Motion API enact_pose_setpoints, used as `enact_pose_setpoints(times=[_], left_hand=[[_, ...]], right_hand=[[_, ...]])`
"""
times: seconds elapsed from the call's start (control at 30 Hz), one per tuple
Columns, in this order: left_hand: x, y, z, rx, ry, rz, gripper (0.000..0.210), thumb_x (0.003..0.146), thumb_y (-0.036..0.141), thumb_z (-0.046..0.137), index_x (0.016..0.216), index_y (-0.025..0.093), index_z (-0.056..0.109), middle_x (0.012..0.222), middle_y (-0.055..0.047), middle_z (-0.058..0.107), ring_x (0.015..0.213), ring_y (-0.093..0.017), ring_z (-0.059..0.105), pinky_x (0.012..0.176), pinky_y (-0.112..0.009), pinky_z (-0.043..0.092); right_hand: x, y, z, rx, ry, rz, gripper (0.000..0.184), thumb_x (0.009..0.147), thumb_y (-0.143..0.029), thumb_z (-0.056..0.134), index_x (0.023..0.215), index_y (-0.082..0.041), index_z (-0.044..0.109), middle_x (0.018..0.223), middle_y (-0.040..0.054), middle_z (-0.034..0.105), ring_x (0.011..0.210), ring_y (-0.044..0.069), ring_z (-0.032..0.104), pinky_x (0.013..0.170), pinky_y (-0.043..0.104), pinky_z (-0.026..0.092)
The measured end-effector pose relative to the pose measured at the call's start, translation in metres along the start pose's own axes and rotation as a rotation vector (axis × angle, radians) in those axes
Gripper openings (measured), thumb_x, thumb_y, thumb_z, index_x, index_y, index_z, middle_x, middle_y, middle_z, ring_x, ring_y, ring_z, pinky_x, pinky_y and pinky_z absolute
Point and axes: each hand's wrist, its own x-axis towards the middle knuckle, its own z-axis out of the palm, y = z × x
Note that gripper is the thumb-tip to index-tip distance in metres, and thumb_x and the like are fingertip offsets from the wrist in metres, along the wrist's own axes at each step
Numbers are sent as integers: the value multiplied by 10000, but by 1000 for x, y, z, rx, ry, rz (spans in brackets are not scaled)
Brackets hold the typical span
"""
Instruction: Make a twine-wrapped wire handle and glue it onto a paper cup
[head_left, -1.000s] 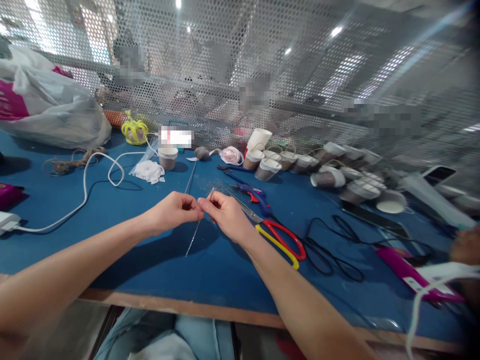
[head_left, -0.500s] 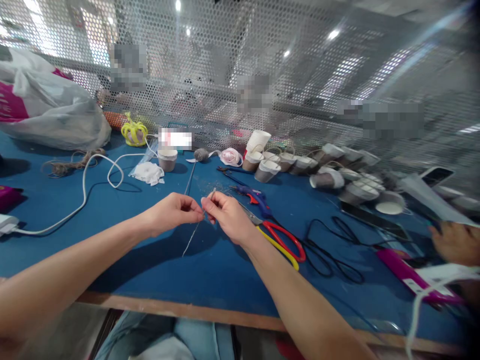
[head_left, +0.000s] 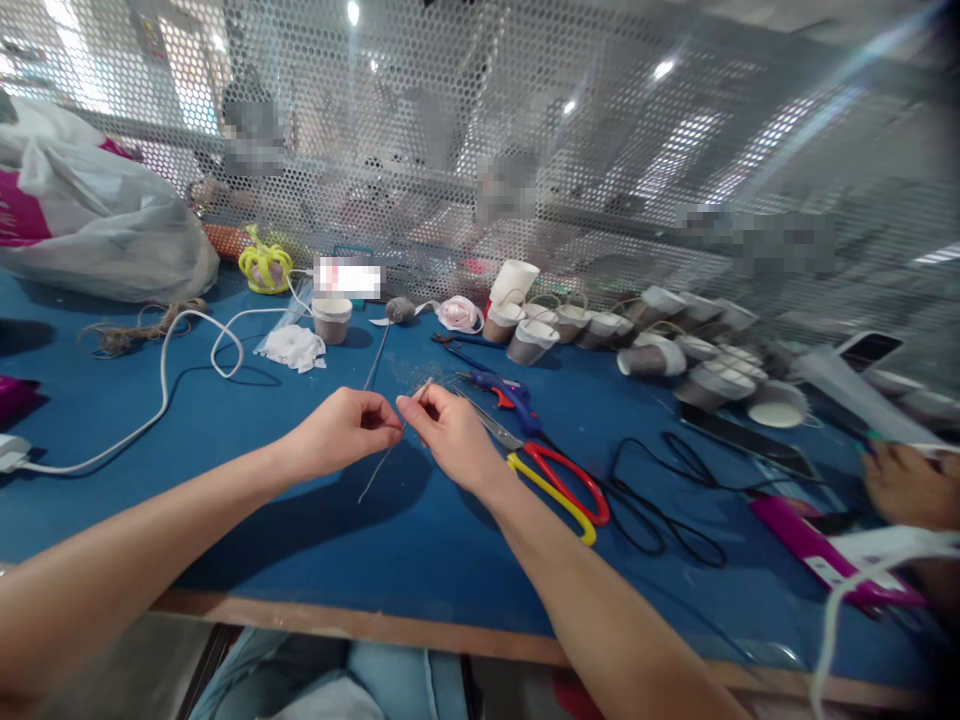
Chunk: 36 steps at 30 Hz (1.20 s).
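Note:
A thin grey-beige twine (head_left: 373,477) runs between my two hands over the middle of the table. My left hand (head_left: 352,425) is closed, its fingertips pinching the twine. Right against it, my right hand (head_left: 448,430) pinches the same twine between thumb and forefinger, and a short piece sticks up above the fingers. One loose end hangs down below the hands. Behind them, a strand leads back toward a small grey ball of twine (head_left: 400,310). Scissors (head_left: 559,485) with red and yellow handles lie beside my right wrist, near a blue glue gun (head_left: 506,393).
Fabric-wrapped cups with handles (head_left: 532,340) line the back right. A white lace bundle (head_left: 295,347), a single cup (head_left: 332,320) and a white cable (head_left: 169,370) lie left. Another person's hand (head_left: 911,480) is at far right, near a magenta power strip (head_left: 832,550).
My hands stay pinched together on the twine and shift very slightly. The loose twine end has swung a little up and to the left.

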Motion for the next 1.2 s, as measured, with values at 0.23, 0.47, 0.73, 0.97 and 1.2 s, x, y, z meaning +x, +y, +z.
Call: enact_pose_setpoints(times=[0.23,0.47,0.73,0.97,1.2], left_hand=[[-1,1,1,35,7,-2,128,640,254,549,602,139,509,516,55,444,485,-65,348,480,-210,267],[-1,4,-3,-185,-93,-119,181,634,293,600,624,127,530,534,53,445,481,-51,307,466,-214,202],[-2,4,-5,-123,-96,-37,191,675,311,570,664,120,559,610,25,498,565,-75,377,536,-222,270],[-2,1,-3,5,-28,1,187,680,311,547,642,128,535,557,43,463,515,-71,356,504,-220,268],[-1,4,-2,-147,-95,-49,216,671,328,572,610,126,524,540,53,428,498,-58,322,484,-213,235]], right_hand=[[1,4,5,37,6,17,315,784,-408,503,583,-180,419,495,-59,400,458,74,343,466,230,284],[1,5,1,422,-191,59,270,752,-426,547,707,-169,478,599,-45,464,493,70,426,483,219,357],[2,8,-2,308,-159,15,285,783,-424,513,660,-178,437,539,-56,440,480,76,425,486,224,357],[1,1,-3,113,-98,4,267,803,-388,486,645,-177,440,507,-64,428,449,72,407,484,226,327],[-1,2,2,231,-101,10,294,776,-435,511,644,-181,443,547,-55,443,471,75,402,483,227,339]])
